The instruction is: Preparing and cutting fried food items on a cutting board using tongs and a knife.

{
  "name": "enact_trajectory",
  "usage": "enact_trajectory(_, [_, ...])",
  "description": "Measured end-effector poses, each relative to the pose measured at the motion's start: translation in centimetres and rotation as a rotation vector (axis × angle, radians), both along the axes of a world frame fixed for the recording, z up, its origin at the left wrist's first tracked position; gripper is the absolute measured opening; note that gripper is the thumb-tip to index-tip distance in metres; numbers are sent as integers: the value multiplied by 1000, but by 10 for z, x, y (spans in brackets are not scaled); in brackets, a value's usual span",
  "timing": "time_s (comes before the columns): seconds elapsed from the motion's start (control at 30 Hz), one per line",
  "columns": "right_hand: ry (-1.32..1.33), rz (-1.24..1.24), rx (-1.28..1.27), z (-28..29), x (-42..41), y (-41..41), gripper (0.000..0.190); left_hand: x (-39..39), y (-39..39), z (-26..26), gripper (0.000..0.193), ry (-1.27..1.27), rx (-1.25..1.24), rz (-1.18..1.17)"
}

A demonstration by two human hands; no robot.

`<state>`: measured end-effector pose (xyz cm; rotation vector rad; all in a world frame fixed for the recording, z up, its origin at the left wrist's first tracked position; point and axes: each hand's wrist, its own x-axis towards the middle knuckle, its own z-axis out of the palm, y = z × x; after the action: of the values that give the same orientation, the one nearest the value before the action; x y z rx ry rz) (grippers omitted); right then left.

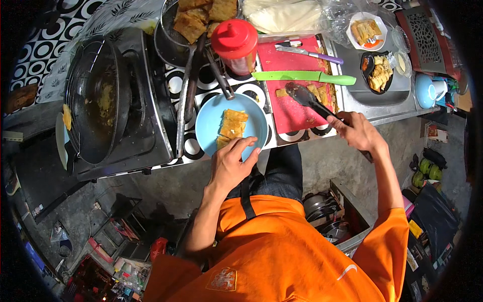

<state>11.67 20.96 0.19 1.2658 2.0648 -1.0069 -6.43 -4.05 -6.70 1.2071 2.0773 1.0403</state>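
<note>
My right hand (356, 130) is closed around the handle of black tongs (315, 104), whose head lies over fried pastry pieces (321, 94) on a red cutting board (279, 113). Cut pieces of fried filled pastry (233, 124) lie in a row on a light blue plate (203, 128). My left hand (234, 160) is at the plate's near edge, its fingers by the lowest piece; whether they grip the plate or the pastry is hidden. Across the board, beyond the tongs, lie a green knife (302, 77) and a purple-handled knife (311, 53).
A wok (102, 102) with oil sits on the stove (151, 139) at left. Behind the plate are a strainer of fried pastries (190, 26) and a red-lidded container (236, 45). Wrapped dough sheets (283, 15) lie at the back. Two food dishes (368, 32) stand right, near a blue bowl (424, 90).
</note>
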Motion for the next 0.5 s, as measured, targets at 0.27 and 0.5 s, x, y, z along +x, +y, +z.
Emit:
enact_trajectory(0.27, [-35,-35,-123,-17,3,15,63,-17,-21,5,25,-1,-70,60])
enact_trajectory(0.5, [90,-279,-256,-40,32,-4,54,-19,-29,4,25,-35,-39,67])
